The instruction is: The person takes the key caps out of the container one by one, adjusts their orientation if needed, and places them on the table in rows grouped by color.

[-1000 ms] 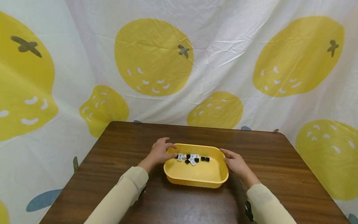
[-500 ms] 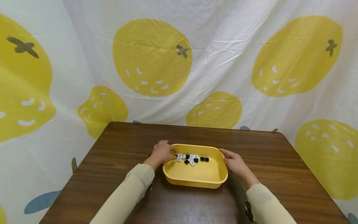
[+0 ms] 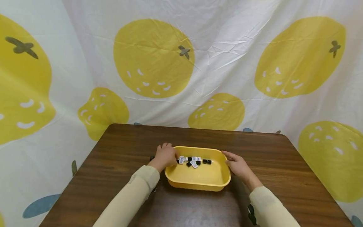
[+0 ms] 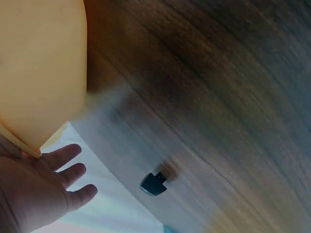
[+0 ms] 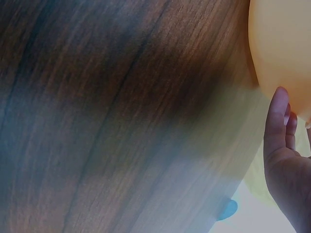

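Note:
A yellow basin [image 3: 198, 183] stands on the table, with several small white tiles [image 3: 181, 160] and black pieces [image 3: 204, 161] grouped toward its far side. My left hand [image 3: 165, 155] reaches over the left rim, its fingertips down beside a black piece there; whether they pinch it is hidden. In the left wrist view, three fingers of my left hand [image 4: 39, 187] extend outside the basin wall [image 4: 43, 63]. At the right rim, my right hand [image 3: 239, 167] touches the basin with fairly straight fingers; the right wrist view shows my right hand [image 5: 286, 160] against the outer wall [image 5: 282, 53].
A small black object [image 4: 153, 184] lies on the brown wooden table [image 3: 181, 208], left of the basin and partly behind my left wrist in the head view. Behind the table hangs a white cloth [image 3: 218, 72] printed with yellow fruit.
My left hand has moved right and downward, its fingers now lower inside the basin's left end. The head view has shifted slightly; my right hand has stayed at the rim.

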A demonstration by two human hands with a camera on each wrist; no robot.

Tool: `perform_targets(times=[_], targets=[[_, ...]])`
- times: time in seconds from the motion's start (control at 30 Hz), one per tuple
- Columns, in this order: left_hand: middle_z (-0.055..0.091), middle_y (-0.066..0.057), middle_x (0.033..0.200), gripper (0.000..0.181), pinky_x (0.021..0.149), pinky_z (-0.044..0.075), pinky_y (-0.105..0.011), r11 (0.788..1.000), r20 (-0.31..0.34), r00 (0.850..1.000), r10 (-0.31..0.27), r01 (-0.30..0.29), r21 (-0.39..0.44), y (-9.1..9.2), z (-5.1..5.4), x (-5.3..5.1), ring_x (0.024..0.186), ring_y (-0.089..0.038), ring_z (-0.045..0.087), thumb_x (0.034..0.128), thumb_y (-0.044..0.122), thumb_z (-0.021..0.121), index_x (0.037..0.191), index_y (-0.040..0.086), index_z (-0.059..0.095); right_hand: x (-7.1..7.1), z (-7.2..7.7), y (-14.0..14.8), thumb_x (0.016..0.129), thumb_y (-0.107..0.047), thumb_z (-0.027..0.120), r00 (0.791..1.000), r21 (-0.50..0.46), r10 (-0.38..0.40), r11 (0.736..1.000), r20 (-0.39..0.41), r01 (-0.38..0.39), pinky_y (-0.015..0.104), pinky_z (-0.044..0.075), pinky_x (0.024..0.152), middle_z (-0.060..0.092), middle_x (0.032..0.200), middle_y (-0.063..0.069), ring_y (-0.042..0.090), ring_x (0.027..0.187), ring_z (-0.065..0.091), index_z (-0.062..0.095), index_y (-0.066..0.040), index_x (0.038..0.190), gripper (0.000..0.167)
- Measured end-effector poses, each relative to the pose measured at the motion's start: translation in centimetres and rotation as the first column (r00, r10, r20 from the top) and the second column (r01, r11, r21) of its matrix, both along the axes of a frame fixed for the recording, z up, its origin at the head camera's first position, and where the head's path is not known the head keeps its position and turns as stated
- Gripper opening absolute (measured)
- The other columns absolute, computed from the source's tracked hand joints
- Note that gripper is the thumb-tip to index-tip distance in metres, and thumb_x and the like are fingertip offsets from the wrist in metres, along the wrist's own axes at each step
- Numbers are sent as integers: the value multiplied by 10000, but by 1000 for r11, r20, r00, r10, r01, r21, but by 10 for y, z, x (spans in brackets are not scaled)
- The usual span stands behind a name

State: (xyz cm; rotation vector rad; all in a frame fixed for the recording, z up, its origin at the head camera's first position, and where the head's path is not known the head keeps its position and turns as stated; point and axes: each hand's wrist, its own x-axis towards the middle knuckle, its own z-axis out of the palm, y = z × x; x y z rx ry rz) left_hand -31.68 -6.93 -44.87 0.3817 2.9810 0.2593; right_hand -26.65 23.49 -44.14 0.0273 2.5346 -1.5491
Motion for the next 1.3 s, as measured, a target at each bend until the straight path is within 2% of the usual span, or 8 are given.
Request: perform_targets(times=[0.1, 0.27, 0.53, 0.8, 1.03, 1.3], targets=[[561, -88, 1231, 153, 1085, 242, -600, 1000, -5, 1000, -4, 4, -17, 1, 1, 1, 1290, -355, 386, 781, 269, 830, 919, 268, 764, 0, 0, 0, 1011, -25, 450, 1000, -2, 0, 1000, -5, 0, 317, 430, 523, 572, 1175, 247, 165, 511, 429, 426, -34, 1492, 482], [558, -59, 1087, 124, 1059, 275, -590, 995, -24, 1000, -18, 16, -99, 3, 2, 1, 1182, -326, 434, 778, 287, 839, 828, 264, 728, 1, 0, 0, 1010, -27, 455, 1000, 0, -5, 1000, -5, 5, 318, 434, 523, 572, 1160, 245, 171, 509, 433, 433, -34, 1488, 479], [550, -52, 1055, 117, 1038, 299, -583, 990, -35, 999, -25, 20, -140, 5, 5, 4, 1136, -313, 449, 796, 298, 828, 842, 261, 726, 1, 1, 0, 1017, -37, 450, 1000, 1, -1, 1000, 6, 1, 335, 455, 558, 556, 1207, 256, 186, 568, 476, 423, -40, 1496, 479], [538, -52, 1048, 134, 1001, 323, -564, 989, -28, 999, -26, 22, -147, 6, 6, 5, 1099, -300, 449, 798, 338, 828, 853, 263, 731, 2, 2, -1, 1012, -37, 458, 1000, 14, -3, 1000, 1, 3, 331, 454, 548, 558, 1191, 251, 188, 553, 468, 429, -33, 1490, 479], [539, -53, 1062, 133, 1017, 322, -571, 990, -31, 999, -21, 16, -141, 6, 6, 5, 1116, -303, 451, 802, 343, 826, 863, 265, 737, 2, 2, -1, 1011, -39, 467, 1000, 12, -6, 1000, -2, 6, 329, 464, 545, 557, 1169, 244, 186, 543, 482, 437, -24, 1482, 472], [553, -68, 1097, 149, 1021, 320, -577, 999, -32, 999, -13, 11, -49, 4, 8, 6, 1148, -314, 452, 809, 302, 818, 941, 248, 776, 0, 0, -1, 1011, -37, 462, 1000, 23, -9, 1000, -9, 9, 347, 464, 553, 561, 1176, 244, 205, 553, 490, 438, -32, 1485, 475]])
